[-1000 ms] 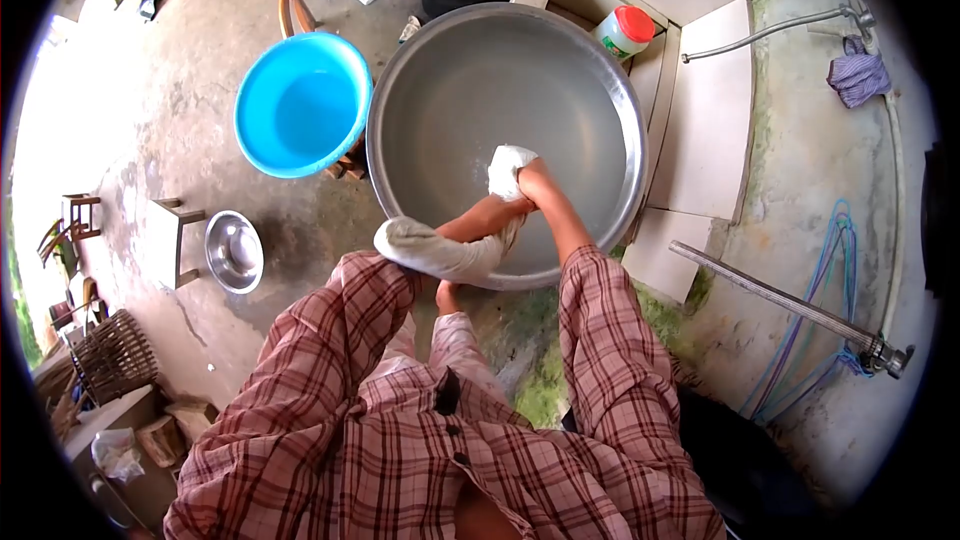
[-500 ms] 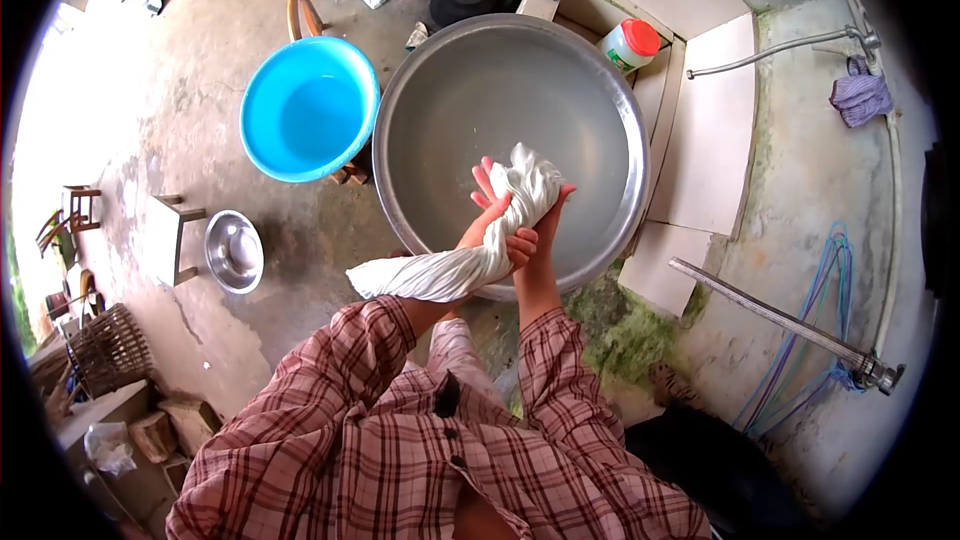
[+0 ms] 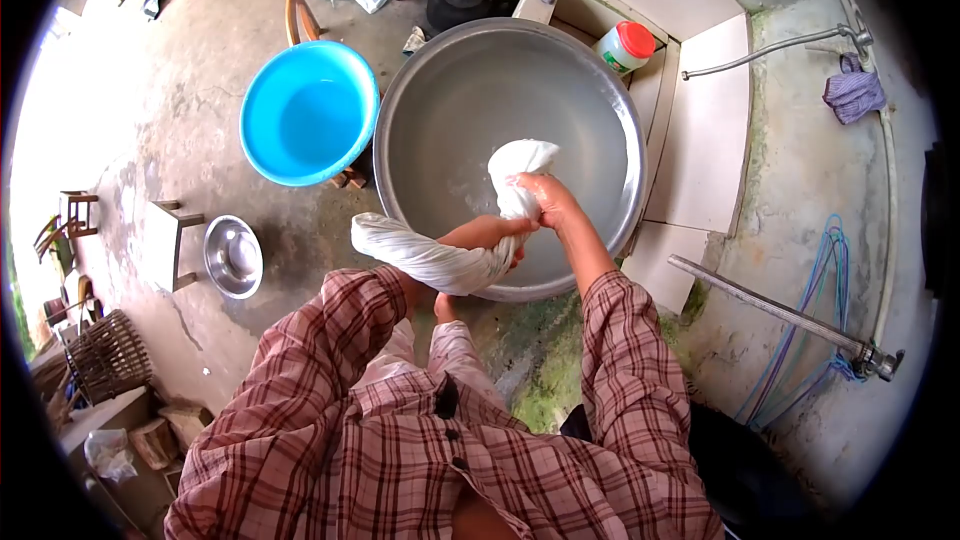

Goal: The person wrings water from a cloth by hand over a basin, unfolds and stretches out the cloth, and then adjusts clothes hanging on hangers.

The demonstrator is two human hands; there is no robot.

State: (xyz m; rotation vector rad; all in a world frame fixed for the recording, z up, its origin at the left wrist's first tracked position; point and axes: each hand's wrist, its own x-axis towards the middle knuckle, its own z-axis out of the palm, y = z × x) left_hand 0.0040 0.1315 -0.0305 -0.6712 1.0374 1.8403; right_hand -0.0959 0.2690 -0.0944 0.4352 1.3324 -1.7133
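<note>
A twisted white cloth point(image 3: 430, 258) runs from over my left forearm up to a bunched end above the large metal basin point(image 3: 640, 155), which holds cloudy water. My left hand point(image 3: 500, 232) is closed round the cloth near the basin's front rim, its fingers partly hidden. Just beyond it on the right, my right hand point(image 3: 545, 198) grips the cloth below its bunched top. The two hands are close together.
Left of the basin stands a blue basin point(image 3: 310, 115). A small metal bowl point(image 3: 233, 256) and a stool point(image 3: 172, 245) are farther left. A red-lidded jar point(image 3: 625, 48) sits on the ledge at right, near a metal pipe point(image 3: 765, 302).
My right hand has turned over and closed round the cloth, its elbow farther right. My left hand's open fingers have closed, and the cloth's top is more bunched.
</note>
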